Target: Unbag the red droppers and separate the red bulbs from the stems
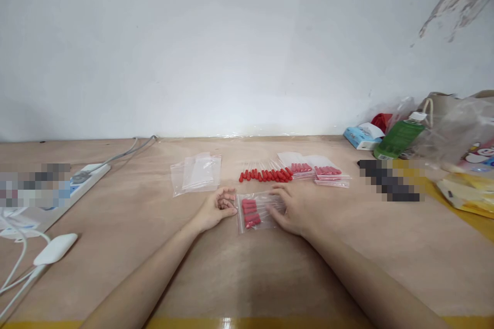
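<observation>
A clear zip bag (250,215) lies flat between my hands, holding several small red-handled pieces with thin pale shafts. At its left, zip end is my left hand (216,211), with fingers loosely curled and a gap between thumb and fingers; the thumb tip is close to the bag's edge. My right hand (295,211) rests on the bag's right part, its thumb and fingers apart. Just beyond the bag, a row of loose red-handled pieces (266,175) lies with thin shafts pointing away. Whether the bag's zip is closed I cannot tell.
Flat clear bags (198,174) lie at the back left. Filled bags (328,170) are stacked behind my right hand. A power strip (90,182) with cables stands far left. On the right are a tissue pack (363,136), a green bottle (399,136) and a blurred dark object (389,181).
</observation>
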`<state>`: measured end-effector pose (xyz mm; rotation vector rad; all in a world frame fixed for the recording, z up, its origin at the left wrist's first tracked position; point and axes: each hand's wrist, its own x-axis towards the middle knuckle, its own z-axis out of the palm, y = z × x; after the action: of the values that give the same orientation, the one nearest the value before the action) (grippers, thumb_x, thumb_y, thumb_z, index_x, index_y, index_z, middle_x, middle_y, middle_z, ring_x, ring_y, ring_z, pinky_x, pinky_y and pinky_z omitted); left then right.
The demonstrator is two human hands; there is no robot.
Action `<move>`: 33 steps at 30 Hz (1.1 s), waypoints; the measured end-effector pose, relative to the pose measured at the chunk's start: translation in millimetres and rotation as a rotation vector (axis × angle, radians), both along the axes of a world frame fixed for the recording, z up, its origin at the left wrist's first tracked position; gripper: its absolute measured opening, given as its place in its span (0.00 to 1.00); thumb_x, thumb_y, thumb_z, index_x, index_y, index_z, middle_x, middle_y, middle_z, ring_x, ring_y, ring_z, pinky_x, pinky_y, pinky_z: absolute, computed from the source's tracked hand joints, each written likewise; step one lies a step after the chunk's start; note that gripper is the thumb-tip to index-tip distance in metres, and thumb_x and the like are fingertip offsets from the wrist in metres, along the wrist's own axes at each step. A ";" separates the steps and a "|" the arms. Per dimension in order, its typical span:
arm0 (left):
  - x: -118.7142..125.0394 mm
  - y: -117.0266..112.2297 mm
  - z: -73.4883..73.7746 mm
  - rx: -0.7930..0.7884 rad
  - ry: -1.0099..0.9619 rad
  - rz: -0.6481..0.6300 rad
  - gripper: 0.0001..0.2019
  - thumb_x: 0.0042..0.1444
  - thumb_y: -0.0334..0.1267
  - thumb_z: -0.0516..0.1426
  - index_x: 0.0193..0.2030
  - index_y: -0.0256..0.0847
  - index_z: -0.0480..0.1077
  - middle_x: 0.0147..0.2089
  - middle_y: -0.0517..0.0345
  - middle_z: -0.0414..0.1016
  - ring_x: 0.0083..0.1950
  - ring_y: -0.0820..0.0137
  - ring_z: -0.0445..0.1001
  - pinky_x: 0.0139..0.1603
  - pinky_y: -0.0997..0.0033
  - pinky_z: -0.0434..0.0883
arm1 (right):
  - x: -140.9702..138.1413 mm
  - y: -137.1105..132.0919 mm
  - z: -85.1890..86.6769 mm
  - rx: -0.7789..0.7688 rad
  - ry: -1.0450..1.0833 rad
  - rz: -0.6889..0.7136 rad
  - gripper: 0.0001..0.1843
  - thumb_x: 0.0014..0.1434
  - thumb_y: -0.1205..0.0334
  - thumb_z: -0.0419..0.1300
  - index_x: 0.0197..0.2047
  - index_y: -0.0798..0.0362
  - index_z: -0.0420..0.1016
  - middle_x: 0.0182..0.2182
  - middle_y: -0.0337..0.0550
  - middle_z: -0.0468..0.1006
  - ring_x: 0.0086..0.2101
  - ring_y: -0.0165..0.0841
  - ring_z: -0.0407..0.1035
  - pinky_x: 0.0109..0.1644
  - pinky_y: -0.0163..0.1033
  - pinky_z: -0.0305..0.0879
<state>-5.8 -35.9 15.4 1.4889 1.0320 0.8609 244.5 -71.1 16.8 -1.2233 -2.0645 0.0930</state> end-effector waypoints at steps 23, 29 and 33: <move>31.6 -11.4 8.0 -0.360 -0.208 0.057 0.34 0.30 0.38 0.70 0.46 0.34 0.63 0.22 0.64 0.73 0.25 0.74 0.73 0.33 0.74 0.69 | -25.0 6.4 3.8 -0.075 0.014 0.195 0.14 0.59 0.60 0.50 0.47 0.50 0.69 0.40 0.46 0.73 0.41 0.35 0.65 0.46 0.43 0.61; 28.9 -10.4 6.9 -0.294 -0.164 -0.044 0.25 0.32 0.37 0.69 0.40 0.34 0.70 0.22 0.63 0.73 0.26 0.76 0.71 0.33 0.76 0.66 | -29.8 18.3 20.0 0.135 -0.192 0.373 0.13 0.59 0.63 0.51 0.43 0.42 0.74 0.46 0.43 0.70 0.48 0.36 0.61 0.49 0.46 0.57; 26.9 -10.8 5.5 -0.250 -0.124 -0.071 0.21 0.30 0.36 0.69 0.34 0.35 0.72 0.22 0.64 0.72 0.25 0.76 0.70 0.32 0.76 0.65 | -34.8 18.6 27.1 0.193 -0.311 0.413 0.13 0.59 0.63 0.51 0.41 0.41 0.75 0.45 0.40 0.73 0.47 0.36 0.61 0.51 0.46 0.55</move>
<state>21.1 -46.7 20.8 1.2389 0.9517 0.7350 209.7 -52.5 44.0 -0.7158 -2.5077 -0.1103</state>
